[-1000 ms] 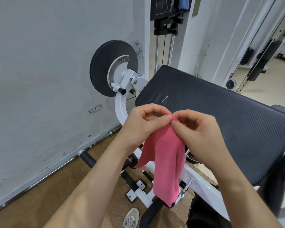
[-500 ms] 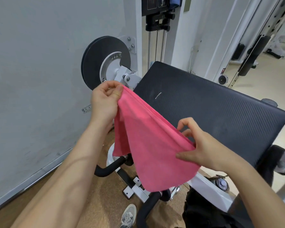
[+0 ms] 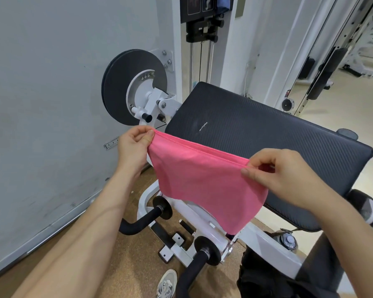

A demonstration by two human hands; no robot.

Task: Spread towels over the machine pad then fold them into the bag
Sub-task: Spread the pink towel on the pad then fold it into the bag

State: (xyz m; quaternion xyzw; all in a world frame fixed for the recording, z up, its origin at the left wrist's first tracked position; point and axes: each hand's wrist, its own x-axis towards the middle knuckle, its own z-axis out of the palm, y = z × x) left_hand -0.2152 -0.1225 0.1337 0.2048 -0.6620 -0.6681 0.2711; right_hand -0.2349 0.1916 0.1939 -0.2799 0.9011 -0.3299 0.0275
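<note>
A pink towel [image 3: 205, 181] hangs stretched between my two hands, its top hem taut. My left hand [image 3: 134, 147] pinches the towel's left top corner. At the right top corner my right hand [image 3: 282, 171] pinches the hem. The towel hangs in front of the near edge of the black machine pad [image 3: 267, 134], which slopes up and away, bare on top with a small white mark. I cannot tell whether the towel touches the pad's edge. No bag is clearly in view.
A black weight disc [image 3: 121, 89] on a white frame [image 3: 157, 104] stands left of the pad, close to the grey wall. Black foam handles [image 3: 138, 222] stick out below. A dark bundle [image 3: 267, 274] lies bottom right, and a shoe [image 3: 166, 282] rests on the cork floor.
My hands have drawn apart, opening the bunched towel out wide. The left hand moved left and up, the right hand moved right, and the top hem is now stretched straight.
</note>
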